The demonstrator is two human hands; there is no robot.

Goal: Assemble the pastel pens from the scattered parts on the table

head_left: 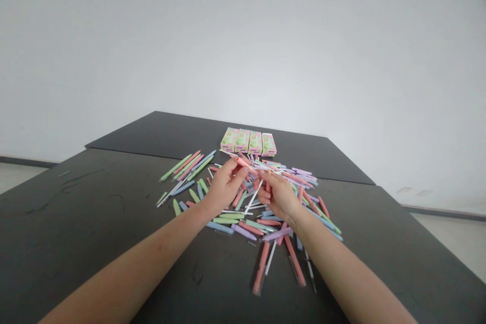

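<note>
In the middle of the head view, my left hand (224,185) is closed on a coral pen barrel (245,164), pinched between thumb and fingers. Close beside it, my right hand (280,193) is closed on a thin white pen refill (253,197) that slants down to the left. Another coral piece (268,185) shows among the right fingers; whether it is a cap or a barrel I cannot tell. The fingertips of both hands nearly meet. Beneath them spreads a loose pile of pastel pen parts and white refills, partly hidden by my hands.
Several small green and pink boxes (243,140) stand in a row behind the pile. Left of it, pens (186,164) lie side by side. Loose coral barrels (261,268) lie toward the front of the dark table (94,223). A pale wall (243,50) rises behind.
</note>
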